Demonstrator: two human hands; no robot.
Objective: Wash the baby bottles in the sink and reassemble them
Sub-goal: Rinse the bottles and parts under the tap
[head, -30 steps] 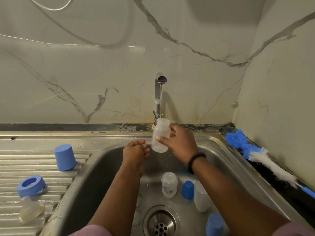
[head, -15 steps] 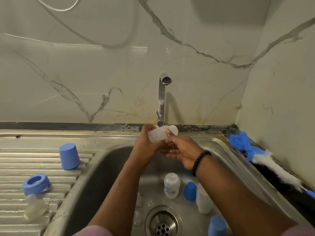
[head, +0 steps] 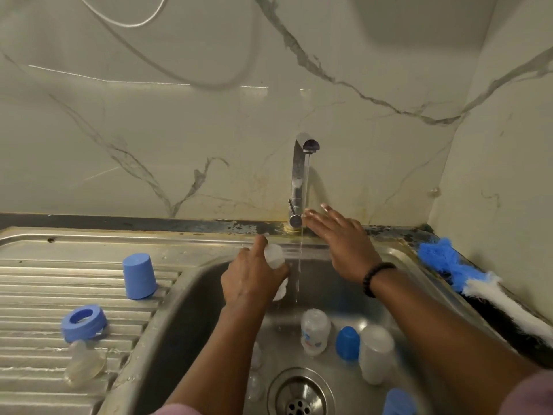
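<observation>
The right hand (head: 344, 238) has left the bottle (head: 276, 266), fingers straight and released, now beside the tap (head: 299, 181). The left hand (head: 254, 280) alone grips the bottle over the sink (head: 185, 310), left of the running water.

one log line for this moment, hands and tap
left hand: grips clear bottle | right hand: open, reaching at tap lever | tap: running

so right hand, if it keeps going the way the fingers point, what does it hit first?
Probably the tap. The right hand is open, with its fingertips aimed up-left at the tap's base and lever, just short of them or touching; depth is unclear. The water stream runs just in front.
</observation>
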